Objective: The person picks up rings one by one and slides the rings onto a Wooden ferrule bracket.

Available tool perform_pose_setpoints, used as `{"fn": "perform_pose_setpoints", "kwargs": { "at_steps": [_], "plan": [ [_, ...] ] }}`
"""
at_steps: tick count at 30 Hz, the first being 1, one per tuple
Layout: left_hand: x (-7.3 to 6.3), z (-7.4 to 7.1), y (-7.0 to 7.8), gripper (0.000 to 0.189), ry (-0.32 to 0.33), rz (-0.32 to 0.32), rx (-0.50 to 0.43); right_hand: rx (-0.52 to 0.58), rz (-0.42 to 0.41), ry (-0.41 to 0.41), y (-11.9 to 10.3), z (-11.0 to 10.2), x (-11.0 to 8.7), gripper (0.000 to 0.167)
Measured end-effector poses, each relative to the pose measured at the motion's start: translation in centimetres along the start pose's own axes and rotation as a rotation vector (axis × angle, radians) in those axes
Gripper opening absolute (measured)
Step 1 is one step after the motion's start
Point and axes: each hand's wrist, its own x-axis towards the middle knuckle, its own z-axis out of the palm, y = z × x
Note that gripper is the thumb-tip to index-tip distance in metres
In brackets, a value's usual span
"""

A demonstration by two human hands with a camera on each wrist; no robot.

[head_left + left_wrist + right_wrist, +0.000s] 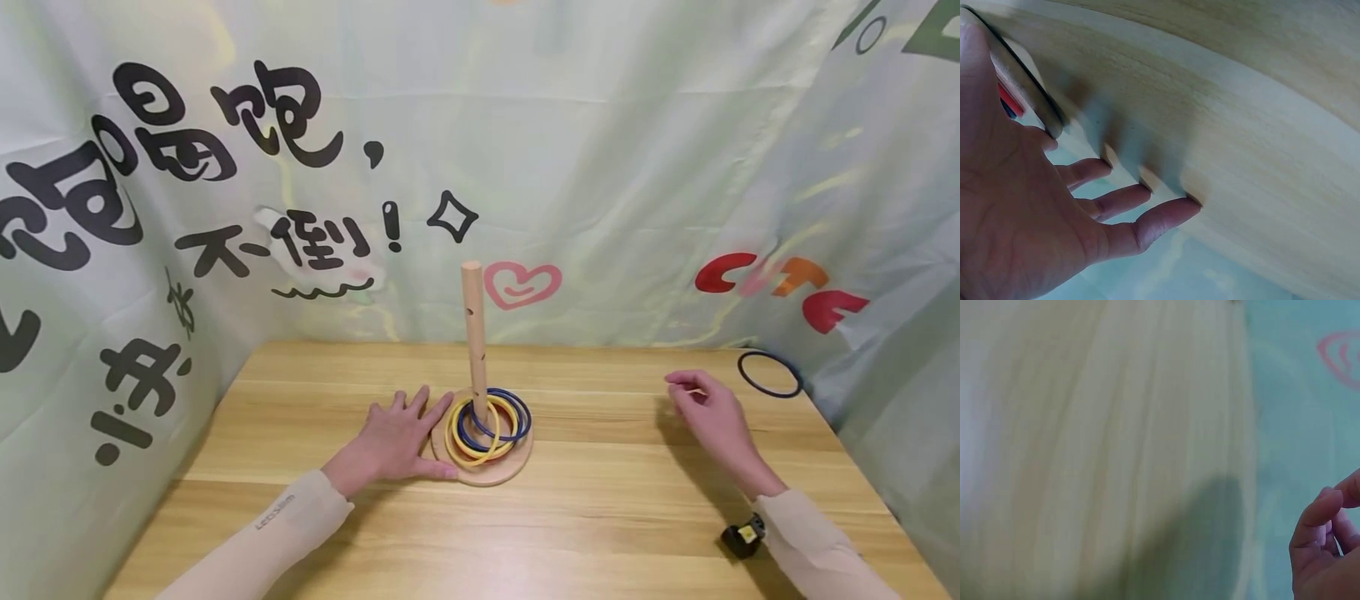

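Observation:
A wooden peg (475,333) rises from a round wooden base (491,477) on the table. Around its foot lie several blue rings (529,414) and yellow rings (474,463), overlapping and some tilted, with a bit of red among them. My left hand (393,437) is spread flat beside the base, thumb and index finger at its left edge. In the left wrist view, the other fingertips rest on the tabletop and a red edge (1011,100) shows by the base. Over the right part of the table, my right hand (712,417) hangs with loosely bent fingers, holding nothing.
A single blue ring (800,383) lies at the table's back right corner, beyond my right hand. Printed cloth (600,208) hangs behind the wooden table (585,517) and along both sides. A small black device (742,537) sits at my right wrist.

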Motion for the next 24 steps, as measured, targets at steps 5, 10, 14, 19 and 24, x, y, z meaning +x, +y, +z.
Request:
{"fn": "perform_pose_setpoints", "kwargs": {
  "at_steps": [5, 10, 14, 19, 24],
  "plan": [
    [-0.1, -0.2, 0.0, 0.124, 0.000, 0.007, 0.000, -0.127, 0.081, 0.088, 3.5, -4.1, 1.3, 0.041],
    [-0.2, -0.4, 0.1, 0.122, 0.011, 0.020, 0.009, -0.212, 0.136, 0.149, 5.6, -7.4, 2.1, 0.048],
    [-0.1, -0.3, 0.0, 0.122, 0.013, 0.017, 0.021, -0.241, 0.164, 0.145, 7.1, -9.2, 2.5, 0.050],
    [0.0, -0.2, -0.1, 0.123, 0.004, 0.014, 0.023, -0.316, 0.143, 0.063, 8.4, -10.6, 3.0, 0.049],
    [-0.1, -0.2, -0.1, 0.123, -0.002, 0.009, 0.023, -0.412, 0.082, 0.018, 9.1, -10.9, 3.5, 0.040]
  ]
}}
